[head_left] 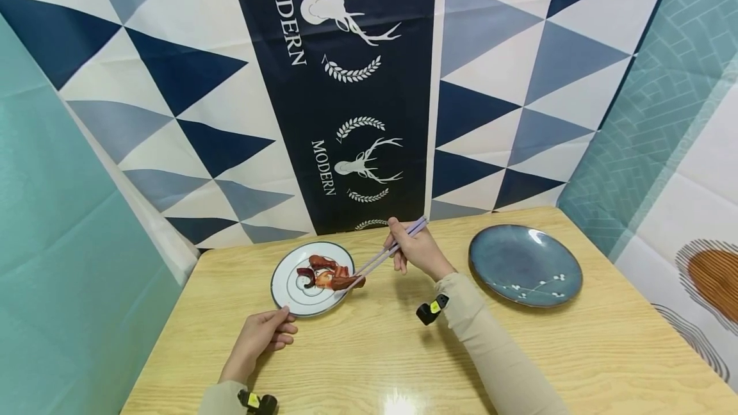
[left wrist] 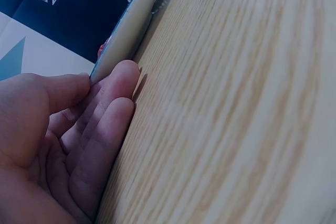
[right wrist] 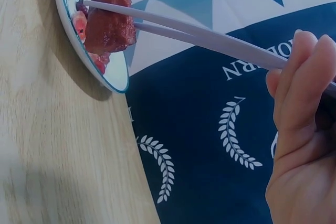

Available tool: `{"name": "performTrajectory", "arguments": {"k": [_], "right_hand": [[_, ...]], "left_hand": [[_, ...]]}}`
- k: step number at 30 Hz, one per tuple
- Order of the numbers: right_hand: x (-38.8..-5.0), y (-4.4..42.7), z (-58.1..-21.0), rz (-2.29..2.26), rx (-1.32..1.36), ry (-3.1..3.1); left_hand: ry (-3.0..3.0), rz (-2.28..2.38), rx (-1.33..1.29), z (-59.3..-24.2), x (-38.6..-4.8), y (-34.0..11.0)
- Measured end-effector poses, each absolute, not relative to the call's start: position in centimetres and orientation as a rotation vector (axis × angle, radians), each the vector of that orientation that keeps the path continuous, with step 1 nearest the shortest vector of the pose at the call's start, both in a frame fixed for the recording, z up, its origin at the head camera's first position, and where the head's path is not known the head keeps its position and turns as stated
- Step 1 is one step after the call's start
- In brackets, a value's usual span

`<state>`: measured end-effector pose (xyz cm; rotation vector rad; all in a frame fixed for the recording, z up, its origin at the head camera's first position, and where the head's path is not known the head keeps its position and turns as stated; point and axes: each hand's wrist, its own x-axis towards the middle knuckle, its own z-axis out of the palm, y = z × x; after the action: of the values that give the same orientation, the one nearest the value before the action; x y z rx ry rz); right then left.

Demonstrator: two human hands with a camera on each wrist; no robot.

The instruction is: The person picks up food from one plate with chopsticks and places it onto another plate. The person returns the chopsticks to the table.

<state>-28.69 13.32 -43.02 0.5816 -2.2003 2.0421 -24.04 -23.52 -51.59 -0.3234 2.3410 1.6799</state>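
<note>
My left hand (head_left: 261, 338) pinches the near-left rim of a white plate (head_left: 285, 290) with blue ring lines. In the left wrist view the thumb lies on the rim of the plate (left wrist: 123, 40), with curled fingers under its edge. A pair of pale purple chopsticks (head_left: 383, 255) is held in my right hand (head_left: 419, 252). Between the chopstick tips a reddish-brown piece of meat (right wrist: 107, 31) is gripped, over the plate's right edge. Several other reddish meat pieces (head_left: 320, 262) lie on the plate.
A dark blue oval plate (head_left: 513, 261) with a white blossom pattern stands at the right of the wooden table (head_left: 369, 357). Behind the table hangs a patterned cloth (head_left: 369, 101); more cloth hangs at both sides.
</note>
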Motion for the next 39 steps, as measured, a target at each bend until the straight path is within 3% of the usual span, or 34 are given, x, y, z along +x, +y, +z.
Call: {"name": "performTrajectory", "arguments": {"k": [39], "right_hand": [[-29.2, 10.6, -43.6, 2.032, 0.526, -2.238]], "left_hand": [[2.328, 1.683, -0.329, -51.4, -23.9, -23.6]]}}
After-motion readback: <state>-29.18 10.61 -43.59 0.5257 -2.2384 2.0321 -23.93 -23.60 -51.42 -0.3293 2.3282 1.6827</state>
